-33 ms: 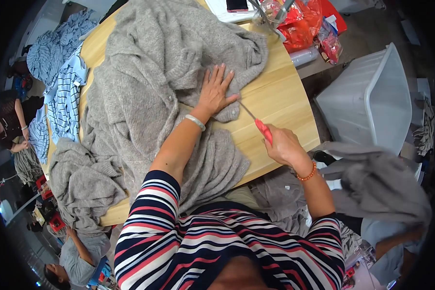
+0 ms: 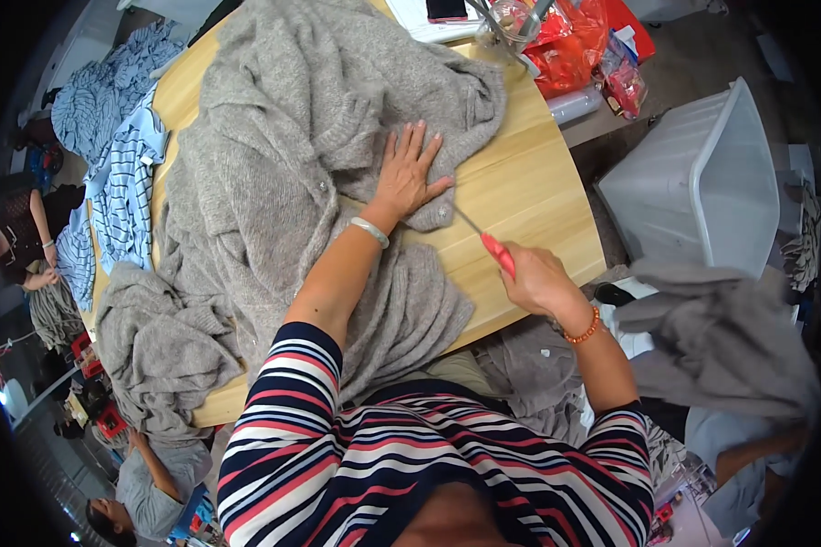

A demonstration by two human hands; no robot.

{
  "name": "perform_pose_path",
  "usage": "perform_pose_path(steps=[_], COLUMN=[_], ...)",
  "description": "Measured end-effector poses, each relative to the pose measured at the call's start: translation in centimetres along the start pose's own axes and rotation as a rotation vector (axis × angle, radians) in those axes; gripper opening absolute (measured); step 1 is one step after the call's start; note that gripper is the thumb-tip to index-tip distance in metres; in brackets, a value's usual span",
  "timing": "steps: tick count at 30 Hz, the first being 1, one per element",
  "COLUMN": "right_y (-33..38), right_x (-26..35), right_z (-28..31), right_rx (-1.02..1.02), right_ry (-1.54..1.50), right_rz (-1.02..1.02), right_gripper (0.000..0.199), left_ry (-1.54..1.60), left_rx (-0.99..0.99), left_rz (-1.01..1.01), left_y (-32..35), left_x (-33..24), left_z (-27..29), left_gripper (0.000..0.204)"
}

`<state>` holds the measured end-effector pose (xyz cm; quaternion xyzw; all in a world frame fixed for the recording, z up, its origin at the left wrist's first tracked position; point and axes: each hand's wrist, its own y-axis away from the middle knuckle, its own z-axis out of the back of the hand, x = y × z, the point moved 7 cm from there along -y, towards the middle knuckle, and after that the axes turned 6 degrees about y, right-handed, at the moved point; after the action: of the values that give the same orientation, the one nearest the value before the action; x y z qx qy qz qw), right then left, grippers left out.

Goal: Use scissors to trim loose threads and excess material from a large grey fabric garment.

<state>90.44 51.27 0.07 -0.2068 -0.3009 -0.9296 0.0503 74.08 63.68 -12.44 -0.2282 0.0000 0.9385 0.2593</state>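
A large grey knitted garment (image 2: 246,182) lies in loose folds over the wooden table (image 2: 538,201). My left hand (image 2: 409,173) presses flat on it, fingers spread, near its right edge. In my right hand (image 2: 540,281) is a red-handled tool (image 2: 497,253) with a thin metal shaft. The fingers wrap round the handle, and the shaft points up and left toward a corner of the knit (image 2: 436,215) just below my left thumb. Whether the tip touches the cloth I cannot tell.
Another grey knit (image 2: 164,346) and blue striped garments (image 2: 123,201) lie at the table's left. A pale plastic bin (image 2: 675,191) stands right, red bags (image 2: 570,55) at the back right. Co-workers sit left; at lower right, a person handles grey cloth (image 2: 721,337).
My right hand and the tool have shifted slightly right and nearer to me. My left hand stays in place. The grey cloth at the lower right has swung a little.
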Motion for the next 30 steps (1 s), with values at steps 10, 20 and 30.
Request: perform_pose_path(steps=[10,20,30], right_y=[-3.6,2.4,2.3], right_x=[0.4,-1.1,-1.1], right_z=[2.5,-2.6,-0.2], right_rx=[-0.076,0.17,-0.114], right_ry=[-0.038,-0.014,-0.191], right_rz=[-0.028,0.02,0.025], right_gripper=[0.027,0.031,0.039], left_ry=[-0.021,0.027,-0.2], left_rx=[-0.005,-0.037,-0.172], left_rz=[-0.019,0.022,0.042], left_y=[0.5,0.2,7.2], left_x=[-0.5,0.4,-2.2], left_z=[0.4,0.5,12.2], left_gripper=[0.079,0.067,0.085])
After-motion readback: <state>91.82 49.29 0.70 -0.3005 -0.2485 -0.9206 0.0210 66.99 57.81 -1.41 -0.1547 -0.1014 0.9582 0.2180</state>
